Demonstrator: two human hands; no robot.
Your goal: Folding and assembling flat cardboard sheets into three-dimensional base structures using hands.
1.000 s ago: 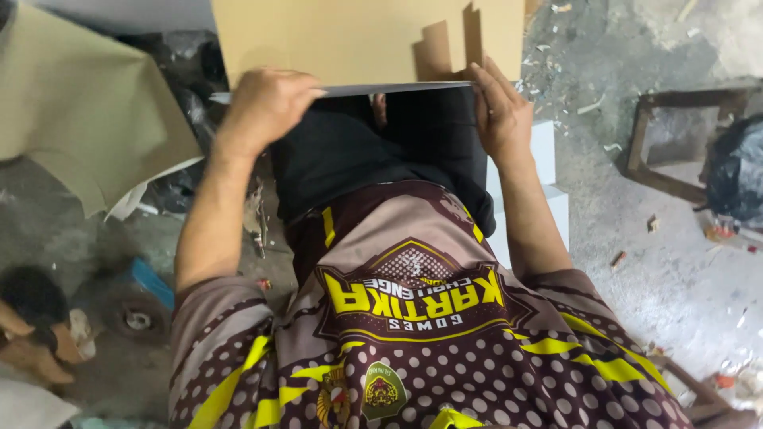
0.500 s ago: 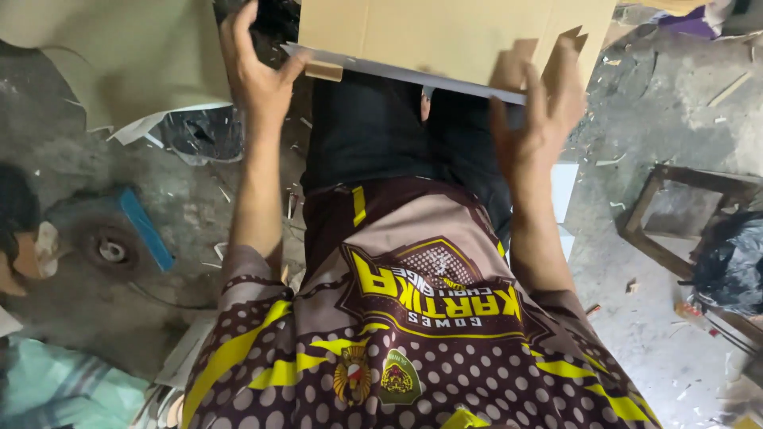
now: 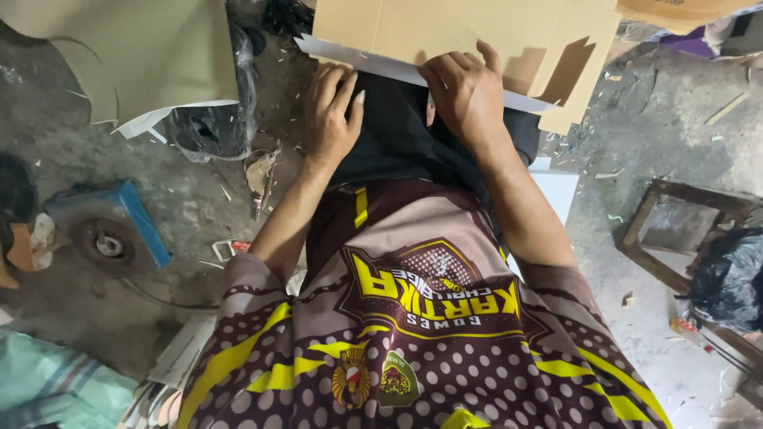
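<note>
A cardboard sheet (image 3: 461, 36) is laid across the lap, above the concrete floor (image 3: 636, 151). Its near edge is pressed by the right hand (image 3: 465, 95), fingers flat on it. The left hand (image 3: 332, 115) rests just below the edge, fingers loosely spread, nothing gripped.

**Rough cardboard workshop, floor-level**

Bare, stained concrete floor (image 3: 660, 119) littered with paper scraps and offcuts. Cut cardboard sheets (image 3: 135, 48) stacked about, a blue power tool (image 3: 107, 230) lying to one side, a worn wooden frame (image 3: 683, 230) and black plastic bags (image 3: 731, 282) nearby.
</note>
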